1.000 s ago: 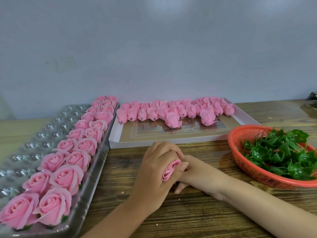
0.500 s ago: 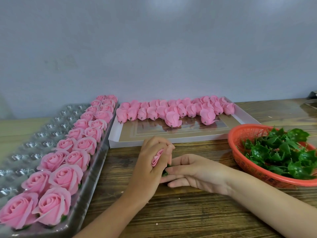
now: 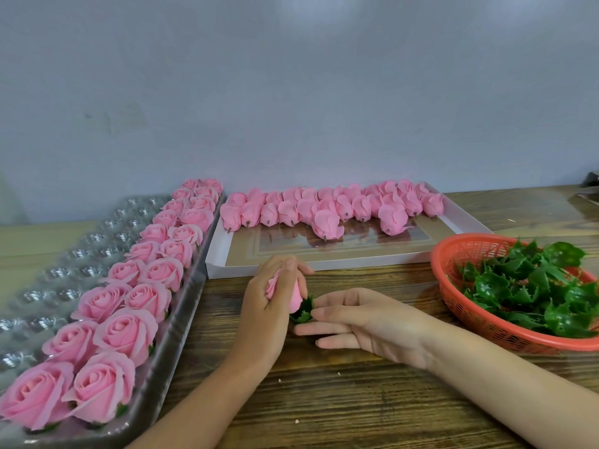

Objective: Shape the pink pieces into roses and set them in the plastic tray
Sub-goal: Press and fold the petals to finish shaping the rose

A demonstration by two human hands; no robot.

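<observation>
My left hand (image 3: pixel 275 306) curls round a pink bud (image 3: pixel 295 299). At its 3 o'clock, my right hand (image 3: pixel 372 322) pinches the green leaf (image 3: pixel 303 314) at the bud's base. The plastic tray (image 3: pixel 181 319) at 9 o'clock holds finished roses (image 3: pixel 126 332). At 12, pink pieces (image 3: pixel 324 209) lie in a white tray (image 3: pixel 460 222).

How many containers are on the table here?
3. Plastic tray, left, holding finished roses; white box, back, holding pink pieces; red basket, right, holding green leaves. A cut-off object at far right is unclear.
</observation>
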